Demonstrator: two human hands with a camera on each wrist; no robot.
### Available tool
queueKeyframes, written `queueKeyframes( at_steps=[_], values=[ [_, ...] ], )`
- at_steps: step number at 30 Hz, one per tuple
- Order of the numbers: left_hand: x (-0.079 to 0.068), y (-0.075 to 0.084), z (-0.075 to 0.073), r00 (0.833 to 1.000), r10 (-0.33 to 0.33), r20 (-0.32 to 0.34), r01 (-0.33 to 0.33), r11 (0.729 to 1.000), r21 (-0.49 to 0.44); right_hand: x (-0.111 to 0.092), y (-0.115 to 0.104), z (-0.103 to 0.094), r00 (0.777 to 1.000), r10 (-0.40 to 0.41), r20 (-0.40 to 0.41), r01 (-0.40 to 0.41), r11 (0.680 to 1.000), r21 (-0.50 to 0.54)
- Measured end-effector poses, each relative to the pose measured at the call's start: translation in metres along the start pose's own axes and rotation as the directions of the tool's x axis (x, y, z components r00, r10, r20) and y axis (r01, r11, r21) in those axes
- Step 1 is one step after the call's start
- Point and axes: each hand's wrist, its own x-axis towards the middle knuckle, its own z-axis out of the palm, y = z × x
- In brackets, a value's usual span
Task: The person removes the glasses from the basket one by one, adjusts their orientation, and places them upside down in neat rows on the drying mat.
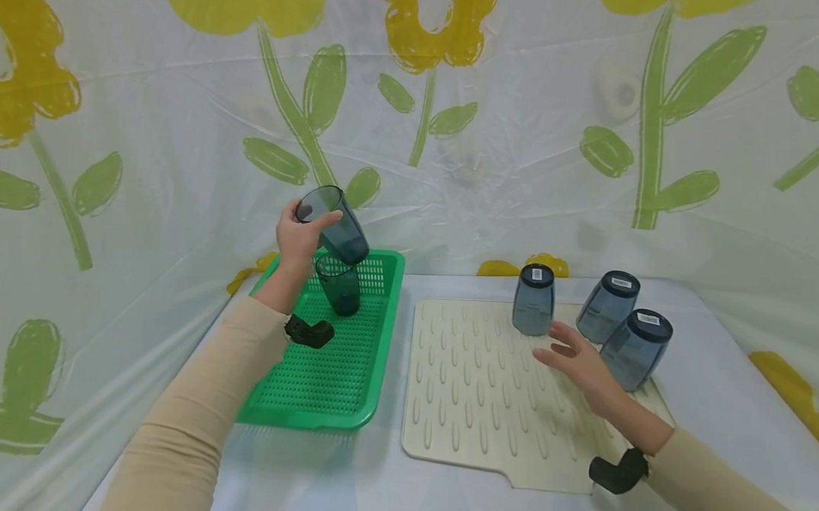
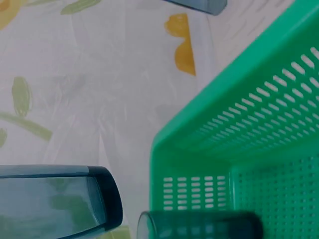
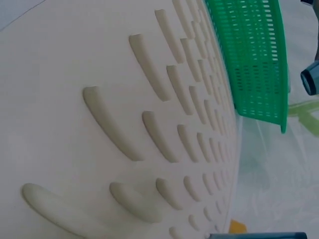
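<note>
Left hand [image 1: 299, 239] had a tumbler [image 1: 349, 234]; right hand [image 1: 581, 363] had nothing

Left thumb and fingers were clamped on the tumbler near its mouth. It was tilted, mouth up and left, base down at the far end of the green basket [image 1: 386, 346]; left wrist view showed a gap between base and basket. Right fingers were apart, over the ridged mat [image 1: 444, 402]. Contact with the front-right tumbler [image 1: 637, 353]: couldn't tell.

Step, as judged: one-handed tumbler transfer at the basket, direction not settled by the stills. Next move called for a steady grip and a controlled angle, with the base kept off the second tumbler [image 1: 339, 292] just below.

Containers: basket held the second tumbler, mouth up, near the far end. No contents made out in either one. Mat carried three inverted tumblers, front-right one included, labelled bases up. The left one [image 1: 534, 303] stood apart; the rear-right one [image 1: 606, 310] was just beside the front-right.
</note>
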Motion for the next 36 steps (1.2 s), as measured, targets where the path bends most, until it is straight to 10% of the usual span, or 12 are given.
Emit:
queueKeyframes(
  at_steps=[36],
  values=[
    [-0.046,-0.030,0.063,0.975,-0.181,0.129,0.211,0.936,-0.283,0.020,-0.018,0.019,0.991,-0.122,-0.048,0.127,0.984,0.121]
  ],
)
